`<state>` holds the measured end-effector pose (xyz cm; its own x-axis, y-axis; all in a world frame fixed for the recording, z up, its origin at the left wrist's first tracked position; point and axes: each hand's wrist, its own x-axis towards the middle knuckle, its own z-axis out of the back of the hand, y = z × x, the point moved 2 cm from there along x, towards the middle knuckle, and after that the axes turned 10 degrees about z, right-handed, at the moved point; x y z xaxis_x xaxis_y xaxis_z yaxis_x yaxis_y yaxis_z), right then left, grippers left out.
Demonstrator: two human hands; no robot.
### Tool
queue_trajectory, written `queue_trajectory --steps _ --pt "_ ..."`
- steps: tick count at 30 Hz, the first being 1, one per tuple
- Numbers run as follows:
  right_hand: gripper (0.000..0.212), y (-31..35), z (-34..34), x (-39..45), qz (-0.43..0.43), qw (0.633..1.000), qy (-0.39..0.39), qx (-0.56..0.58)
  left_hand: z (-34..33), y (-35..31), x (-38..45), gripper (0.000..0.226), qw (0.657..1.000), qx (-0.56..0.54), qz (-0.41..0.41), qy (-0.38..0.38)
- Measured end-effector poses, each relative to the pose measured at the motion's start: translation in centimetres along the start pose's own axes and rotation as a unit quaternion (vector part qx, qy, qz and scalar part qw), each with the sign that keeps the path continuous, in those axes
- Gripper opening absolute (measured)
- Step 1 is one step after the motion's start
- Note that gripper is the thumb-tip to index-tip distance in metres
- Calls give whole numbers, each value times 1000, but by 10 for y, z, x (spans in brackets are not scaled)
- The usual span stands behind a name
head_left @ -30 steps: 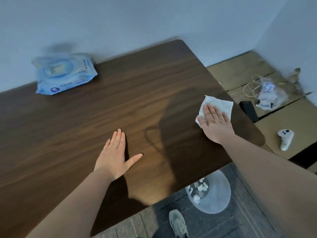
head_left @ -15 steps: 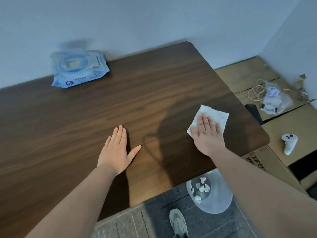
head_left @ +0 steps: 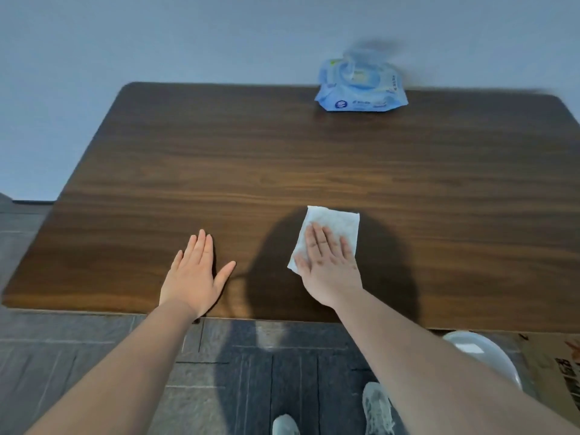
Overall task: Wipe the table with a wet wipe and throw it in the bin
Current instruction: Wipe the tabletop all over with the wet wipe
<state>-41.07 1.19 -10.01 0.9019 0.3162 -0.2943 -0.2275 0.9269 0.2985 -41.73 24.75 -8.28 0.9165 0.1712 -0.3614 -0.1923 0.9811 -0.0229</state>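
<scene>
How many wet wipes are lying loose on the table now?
1. The wet wipe lies flat under the right hand, near the table's front edge. More may sit inside the blue pack.

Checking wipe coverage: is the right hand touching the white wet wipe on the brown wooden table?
Touching. The head view shows the right hand pressed flat on the white wet wipe, fingers overlapping it with no gap, on the brown wooden table.

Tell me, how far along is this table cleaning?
Done: a wet wipe is out of the pack. In hand: the right hand presses it flat on the table, mid-wipe, while the left hand rests flat beside it. Left: finishing the wiping, then dropping the wipe in the bin on the floor.
</scene>
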Motion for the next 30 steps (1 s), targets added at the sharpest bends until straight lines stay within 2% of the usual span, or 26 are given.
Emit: queue_trajectory --steps 3,6,9,13,21,27,30 --pt "59 72 -12 36 61 998 24 -7 -1 61 3 92 999 12 37 -20" --pt "60 135 -25 68 114 993 40 -19 -1 110 11 98 994 -30 97 -28" --pt "61 188 -37 94 162 985 49 -26 -4 140 14 107 997 -30 70 -12" --pt "61 229 -43 124 196 979 49 -35 -7 153 15 102 997 -27 73 -27" --pt "62 257 -47 148 259 963 52 -50 -8 155 15 119 994 -57 82 -32" --pt "63 217 -45 119 313 943 86 -70 -9 157 12 119 997 -2 73 -6" --pt "62 180 -36 91 317 942 87 -70 -2 139 6 112 998 37 39 -11"
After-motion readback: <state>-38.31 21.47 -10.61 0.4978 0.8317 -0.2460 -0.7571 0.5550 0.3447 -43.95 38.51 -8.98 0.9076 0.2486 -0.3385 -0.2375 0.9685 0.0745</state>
